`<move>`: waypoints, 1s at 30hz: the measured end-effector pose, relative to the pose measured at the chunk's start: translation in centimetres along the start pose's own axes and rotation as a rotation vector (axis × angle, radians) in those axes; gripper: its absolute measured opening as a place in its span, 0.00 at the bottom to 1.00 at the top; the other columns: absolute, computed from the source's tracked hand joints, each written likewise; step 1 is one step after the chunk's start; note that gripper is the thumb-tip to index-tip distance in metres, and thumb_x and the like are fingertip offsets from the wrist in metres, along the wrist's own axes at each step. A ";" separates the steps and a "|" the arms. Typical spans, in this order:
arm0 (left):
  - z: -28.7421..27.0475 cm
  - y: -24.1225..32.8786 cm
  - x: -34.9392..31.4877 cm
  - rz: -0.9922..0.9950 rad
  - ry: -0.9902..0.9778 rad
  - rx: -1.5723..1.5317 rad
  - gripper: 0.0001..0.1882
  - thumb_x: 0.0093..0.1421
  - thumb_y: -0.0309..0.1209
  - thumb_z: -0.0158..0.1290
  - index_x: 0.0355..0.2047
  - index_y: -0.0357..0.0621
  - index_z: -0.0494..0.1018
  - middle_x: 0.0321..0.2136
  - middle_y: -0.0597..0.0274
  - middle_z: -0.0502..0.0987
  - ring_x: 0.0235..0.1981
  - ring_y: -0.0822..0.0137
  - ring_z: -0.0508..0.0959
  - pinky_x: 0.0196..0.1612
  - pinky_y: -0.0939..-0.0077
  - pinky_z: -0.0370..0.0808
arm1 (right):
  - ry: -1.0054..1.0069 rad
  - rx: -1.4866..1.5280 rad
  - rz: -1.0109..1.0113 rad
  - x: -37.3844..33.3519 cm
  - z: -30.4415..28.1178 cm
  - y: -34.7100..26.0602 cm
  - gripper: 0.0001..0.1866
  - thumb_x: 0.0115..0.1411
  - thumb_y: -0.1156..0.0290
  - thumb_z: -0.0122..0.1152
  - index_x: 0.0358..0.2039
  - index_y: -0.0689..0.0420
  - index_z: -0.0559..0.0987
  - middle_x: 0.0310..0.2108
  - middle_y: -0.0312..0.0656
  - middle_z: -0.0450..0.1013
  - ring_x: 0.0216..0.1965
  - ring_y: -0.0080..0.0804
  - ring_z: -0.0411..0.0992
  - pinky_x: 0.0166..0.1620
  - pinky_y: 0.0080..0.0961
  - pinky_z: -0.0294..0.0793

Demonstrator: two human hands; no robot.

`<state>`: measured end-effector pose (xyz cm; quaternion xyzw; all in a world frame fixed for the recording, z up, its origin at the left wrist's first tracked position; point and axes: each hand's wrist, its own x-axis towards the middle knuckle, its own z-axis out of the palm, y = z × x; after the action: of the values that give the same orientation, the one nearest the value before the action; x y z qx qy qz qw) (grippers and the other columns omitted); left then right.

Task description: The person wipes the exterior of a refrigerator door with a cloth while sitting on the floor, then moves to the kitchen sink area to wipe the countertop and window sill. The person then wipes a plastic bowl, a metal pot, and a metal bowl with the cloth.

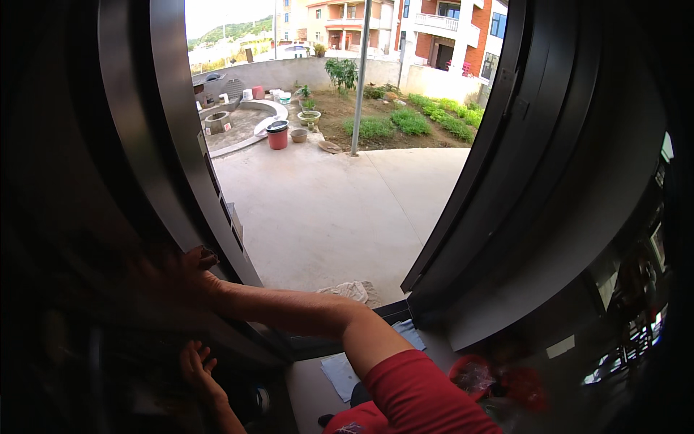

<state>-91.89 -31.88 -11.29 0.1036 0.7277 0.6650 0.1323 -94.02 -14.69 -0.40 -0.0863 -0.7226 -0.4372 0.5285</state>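
The right hand, blurred in shadow, lies at the dark left door frame, which forms the doorway's left edge, though whether its grip is closed or apart cannot be told; below, the left hand has its fingers apart, nothing visible in them. A swinging leaf could pinch fingers at the frame, and a foot could slip on the pale-blue cloth just inside the threshold. Beyond the threshold's outer edge, concrete paving offers open room.
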 end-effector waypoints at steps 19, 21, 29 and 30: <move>-6.1 -9.0 0.5 -0.265 0.083 0.151 0.24 0.59 0.50 0.47 0.50 0.51 0.67 0.42 0.65 0.72 0.40 0.69 0.71 0.39 0.72 0.67 | -0.344 0.536 -0.183 -11.1 1.5 -9.6 0.21 0.57 0.60 0.50 0.50 0.55 0.70 0.43 0.45 0.66 0.36 0.35 0.67 0.30 0.32 0.71; -5.0 -6.3 1.2 -0.238 0.090 0.137 0.28 0.58 0.51 0.46 0.53 0.47 0.65 0.46 0.64 0.72 0.45 0.68 0.72 0.43 0.73 0.67 | -0.218 0.377 -0.119 -5.3 -1.1 -3.6 0.21 0.55 0.59 0.52 0.47 0.57 0.72 0.40 0.45 0.66 0.31 0.36 0.67 0.25 0.34 0.70; 1.7 0.8 1.1 -0.052 -0.098 -0.237 0.30 0.58 0.51 0.46 0.55 0.45 0.62 0.49 0.58 0.70 0.48 0.63 0.71 0.47 0.70 0.65 | -0.167 1.230 0.035 -8.0 1.6 -3.6 0.13 0.44 0.67 0.59 0.29 0.60 0.77 0.40 0.49 0.65 0.38 0.44 0.67 0.34 0.37 0.70; 2.2 1.8 0.6 -0.087 -0.138 -0.290 0.30 0.58 0.51 0.47 0.55 0.45 0.62 0.50 0.58 0.69 0.48 0.63 0.71 0.47 0.70 0.65 | -0.365 1.270 0.052 -8.7 0.5 -2.6 0.17 0.44 0.64 0.61 0.34 0.59 0.76 0.41 0.48 0.64 0.40 0.44 0.66 0.35 0.33 0.71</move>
<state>-91.83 -29.47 -9.70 0.0972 0.6172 0.7479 0.2242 -92.20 -12.97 -9.12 0.1521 -0.9156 0.1085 0.3561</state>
